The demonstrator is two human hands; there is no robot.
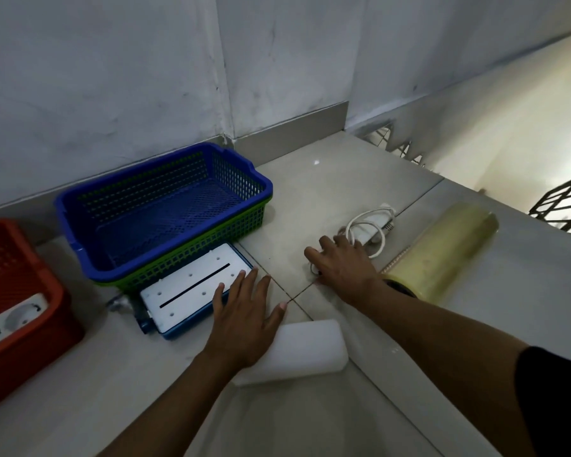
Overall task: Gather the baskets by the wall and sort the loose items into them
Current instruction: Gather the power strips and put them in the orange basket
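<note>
A blue basket (165,206) sits nested in a green basket (192,258) against the wall. At the far left stands a red basket (23,311) with a white power strip (10,319) inside. A white box with a black slot (188,288) lies on the floor in front of the green basket. My left hand (244,318) hovers flat with spread fingers over the box's right end and a white roll (307,351). My right hand (343,265) reaches out over the floor, fingers touching a white coiled cable with adapter (373,229).
A large yellowish roll of clear film (442,252) lies to the right of my right arm. Beyond it the tiled landing ends at a drop with a black metal railing (561,202). A small metal piece (116,303) lies left of the white box.
</note>
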